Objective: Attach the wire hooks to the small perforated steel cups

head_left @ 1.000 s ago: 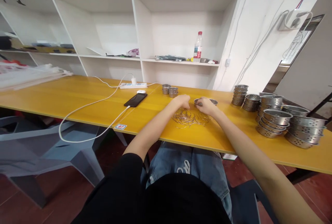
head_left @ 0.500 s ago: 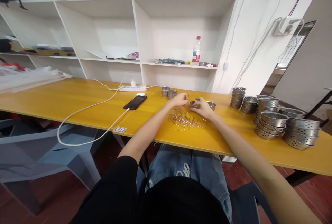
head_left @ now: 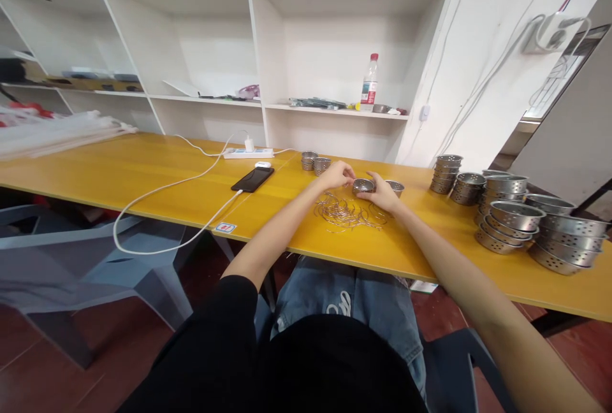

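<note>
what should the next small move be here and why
Probably steady the metal cup with the right hand and bring the left hand's fingertips to its rim: the right fingers curve around one side, and the left fingertips sit close by the opposite side.

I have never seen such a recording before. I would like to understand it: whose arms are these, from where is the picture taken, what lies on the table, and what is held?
There is no robot here: the bare arms belong to a person seated at the yellow table. The camera is on this person's head, looking forward and down.

The right hand holds a small metal cup with holes. The left hand is beside it; whether it holds anything is too small to tell.

Nearer the person lies a loose tangle of thin wires. Stacks of metal cups stand at the right; a phone and a power strip lie left.
</note>
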The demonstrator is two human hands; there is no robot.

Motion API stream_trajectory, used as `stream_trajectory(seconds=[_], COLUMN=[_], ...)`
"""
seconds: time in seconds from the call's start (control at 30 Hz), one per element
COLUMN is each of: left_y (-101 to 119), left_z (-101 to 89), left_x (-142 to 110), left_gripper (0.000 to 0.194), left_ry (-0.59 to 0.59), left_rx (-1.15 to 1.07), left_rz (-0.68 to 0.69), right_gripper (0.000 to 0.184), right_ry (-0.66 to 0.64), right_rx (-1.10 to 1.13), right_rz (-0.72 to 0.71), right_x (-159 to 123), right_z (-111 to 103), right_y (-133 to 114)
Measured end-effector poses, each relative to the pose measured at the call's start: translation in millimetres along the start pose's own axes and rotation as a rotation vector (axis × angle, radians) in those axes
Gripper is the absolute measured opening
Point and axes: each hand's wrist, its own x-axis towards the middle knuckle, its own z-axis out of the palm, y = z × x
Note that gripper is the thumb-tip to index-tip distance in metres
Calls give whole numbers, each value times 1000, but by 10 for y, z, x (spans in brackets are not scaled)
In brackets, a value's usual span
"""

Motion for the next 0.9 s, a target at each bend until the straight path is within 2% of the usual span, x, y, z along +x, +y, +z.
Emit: stream_trajectory(seconds=[0.23, 0.37, 0.47, 0.6, 0.7, 0.8, 0.9], left_y=[35, 95, 129, 168, 175, 153, 141], left_z=[-59, -59, -35, 17, 45, 41, 6], left_x=[-13, -54, -85, -128, -144, -139, -144], left_gripper=[12, 10, 11, 9, 7, 10, 11], left_ry=[5, -4, 72, 131, 149, 160, 177], left_rx=[7, 163, 303, 387, 390, 432, 461], left_rz=[-55, -54, -20, 45, 64, 88, 99], right_gripper=[83, 85, 86, 94, 107, 113, 96], right_ry=[-48, -56, -64, -109, -168, -148, -108], right_rx=[39, 25, 31, 85, 58, -46, 42], right_rz=[0, -13, -35, -23, -22, -94, -245], right_x=[13, 15, 14, 51, 127, 104, -227], right_z=[13, 12, 37, 91, 19, -256, -673], right_y=[-37, -64, -58, 15, 1, -288, -868])
